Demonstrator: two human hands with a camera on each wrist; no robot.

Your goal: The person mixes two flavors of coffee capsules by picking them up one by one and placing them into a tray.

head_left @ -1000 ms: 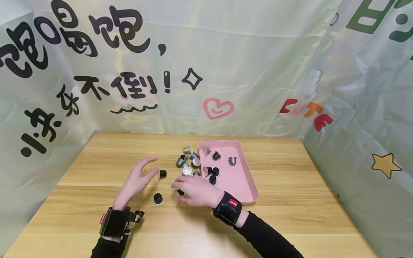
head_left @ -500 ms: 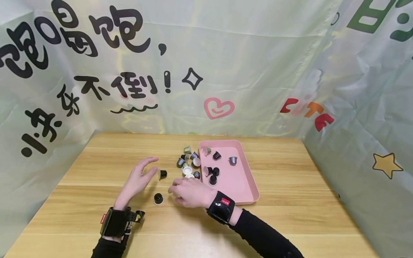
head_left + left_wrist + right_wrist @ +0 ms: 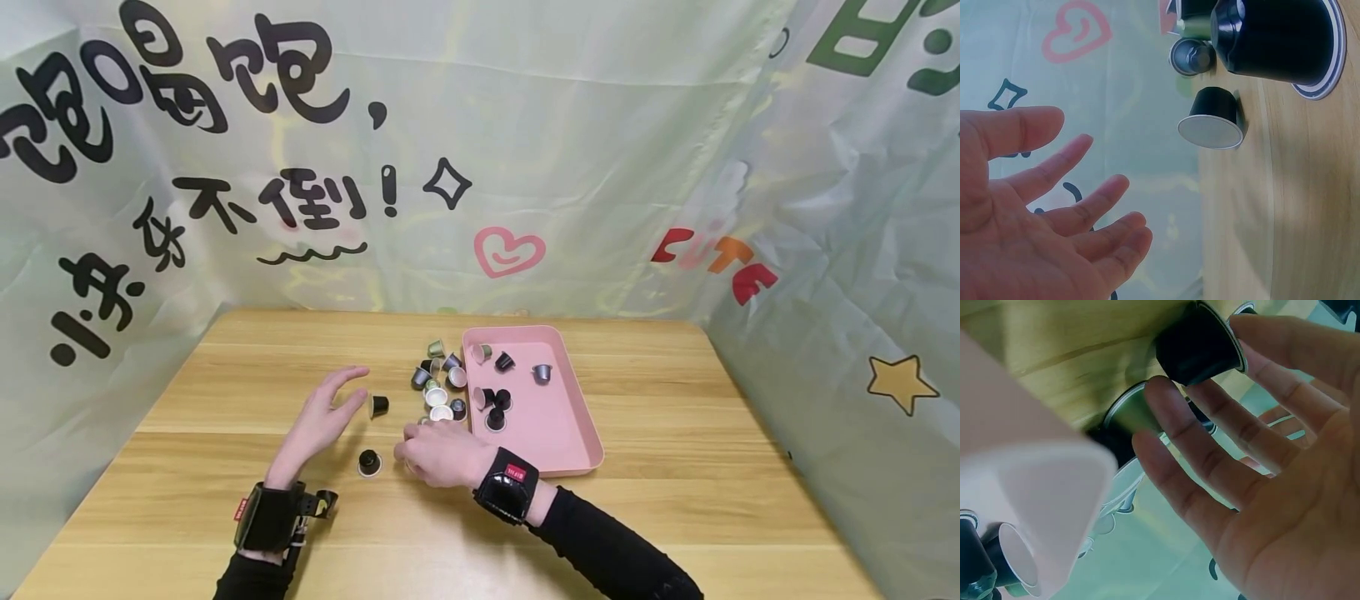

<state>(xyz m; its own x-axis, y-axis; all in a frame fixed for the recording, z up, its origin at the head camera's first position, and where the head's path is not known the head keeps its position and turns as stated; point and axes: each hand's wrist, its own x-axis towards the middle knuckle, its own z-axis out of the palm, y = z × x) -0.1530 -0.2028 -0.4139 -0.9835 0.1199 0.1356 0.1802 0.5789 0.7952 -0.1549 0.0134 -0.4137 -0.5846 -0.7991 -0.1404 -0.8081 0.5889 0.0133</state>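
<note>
My right hand (image 3: 446, 454) is curled low over the table left of the pink tray (image 3: 588, 429). In the right wrist view its thumb and fingers close about a black coffee capsule (image 3: 1197, 347), the thumb tip at the rim; from the head this capsule is mostly hidden. My left hand (image 3: 318, 421) hovers at the left, fingers spread and holding nothing. Just right of its fingertips a black capsule (image 3: 380, 406) lies on its side. Another black capsule (image 3: 369, 462) stands on its rim between the hands.
A cluster of mixed capsules (image 3: 435, 397), grey, green and black, lies against the tray's left wall. Inside the tray are several more, including a grey-blue capsule (image 3: 542, 373). A printed cloth (image 3: 585, 167) hangs behind the wooden table (image 3: 652, 508).
My right hand has shifted slightly left and its fingers have curled further around the capsule, which is now hidden from the head view. The left hand has stayed in place.
</note>
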